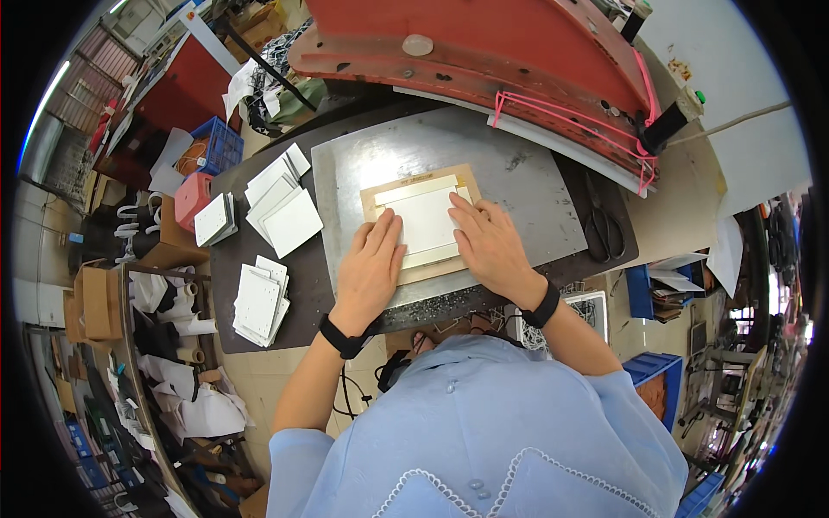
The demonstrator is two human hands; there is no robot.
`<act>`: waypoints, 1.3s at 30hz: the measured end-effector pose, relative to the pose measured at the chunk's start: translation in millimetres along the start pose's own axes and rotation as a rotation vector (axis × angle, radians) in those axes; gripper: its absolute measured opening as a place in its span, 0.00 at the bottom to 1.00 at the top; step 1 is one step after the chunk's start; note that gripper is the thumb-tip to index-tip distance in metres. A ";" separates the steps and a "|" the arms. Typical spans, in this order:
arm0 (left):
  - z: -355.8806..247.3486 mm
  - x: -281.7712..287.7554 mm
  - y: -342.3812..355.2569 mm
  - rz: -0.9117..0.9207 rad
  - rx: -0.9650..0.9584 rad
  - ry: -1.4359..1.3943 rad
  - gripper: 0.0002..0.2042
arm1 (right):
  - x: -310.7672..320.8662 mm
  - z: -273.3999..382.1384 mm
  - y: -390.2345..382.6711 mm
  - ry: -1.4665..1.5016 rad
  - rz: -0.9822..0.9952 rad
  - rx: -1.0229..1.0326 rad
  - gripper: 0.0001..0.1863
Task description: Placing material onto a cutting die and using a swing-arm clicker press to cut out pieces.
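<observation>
A white rectangular sheet (420,223) lies in a shallow frame with pale strips along its edges, on a tan board (432,273). The board rests on a grey metal plate (535,207). My left hand (370,272) lies along the sheet's left edge, fingers stretched out and touching it. On the opposite edge my right hand (494,246) lies flat with its fingers spread. Neither hand grips anything. Parts of the sheet's sides are hidden under my fingers.
Stacks of white cards (283,207) and punched white cards (259,300) lie to the left. Black-handled scissors (604,233) are at the right. A red machine beam (466,43) spans the back, with a pink cord (561,112). Blue crates (220,145) stand around.
</observation>
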State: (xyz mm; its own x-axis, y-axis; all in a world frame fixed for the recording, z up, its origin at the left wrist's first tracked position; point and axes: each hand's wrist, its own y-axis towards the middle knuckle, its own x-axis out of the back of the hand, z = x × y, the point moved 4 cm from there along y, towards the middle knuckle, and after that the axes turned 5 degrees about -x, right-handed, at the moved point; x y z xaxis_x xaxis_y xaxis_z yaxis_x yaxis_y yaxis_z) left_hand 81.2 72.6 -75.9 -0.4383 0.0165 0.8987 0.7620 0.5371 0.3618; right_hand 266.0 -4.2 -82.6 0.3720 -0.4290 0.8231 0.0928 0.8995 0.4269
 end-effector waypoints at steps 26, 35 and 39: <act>12.1 9.2 -14.3 -0.174 0.359 -0.508 0.24 | 68.9 -28.9 13.1 0.072 -0.322 0.008 0.25; -4.6 71.5 -49.6 -0.216 0.234 -0.183 0.21 | 245.0 -187.2 36.1 0.588 -0.523 -0.528 0.43; -32.0 53.1 -41.1 -0.106 0.139 -0.389 0.18 | 216.3 -205.8 38.4 0.546 -0.735 -0.446 0.48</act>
State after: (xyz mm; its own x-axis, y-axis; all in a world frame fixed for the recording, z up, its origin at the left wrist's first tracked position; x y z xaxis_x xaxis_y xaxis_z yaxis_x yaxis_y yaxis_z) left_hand 41.9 24.4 -35.1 -0.6780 0.2583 0.6882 0.6436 0.6608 0.3862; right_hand 540.1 -45.4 34.8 0.4449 -0.8918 0.0824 0.7623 0.4254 0.4878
